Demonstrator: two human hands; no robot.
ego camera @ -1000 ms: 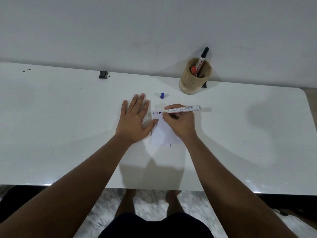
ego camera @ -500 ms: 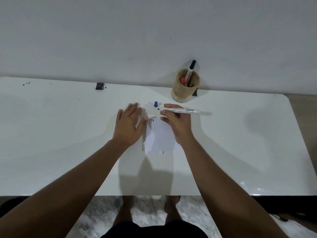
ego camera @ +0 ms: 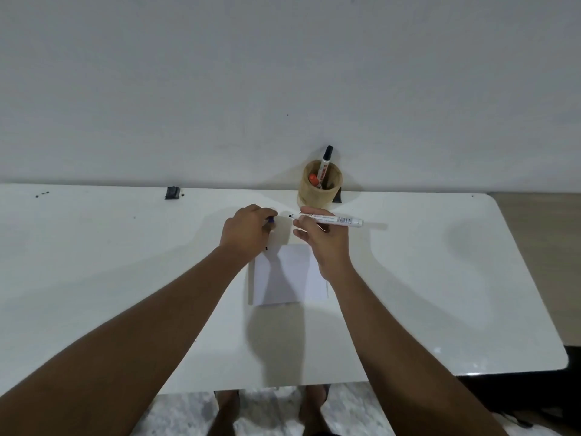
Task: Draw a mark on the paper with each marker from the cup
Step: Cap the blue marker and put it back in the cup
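Observation:
A small white paper [ego camera: 289,275] lies on the white table [ego camera: 125,262] in front of me. My right hand [ego camera: 323,237] holds an uncapped white marker [ego camera: 333,219] level above the paper's far edge, tip pointing left. My left hand [ego camera: 246,231] is curled over the blue cap [ego camera: 270,220], of which only a sliver shows at the fingertips. The wooden cup [ego camera: 319,191] stands at the back by the wall with a black-capped marker [ego camera: 325,165] and an orange-capped marker [ego camera: 313,180] inside.
A small black clip-like object [ego camera: 172,192] sits at the table's back edge on the left. A dark item [ego camera: 338,196] peeks out behind the cup. The table's right edge drops off to the floor [ego camera: 540,247].
My left hand left the paper and moved forward, closing over the blue cap. My right hand lifted the marker off the paper. The camera tilted up.

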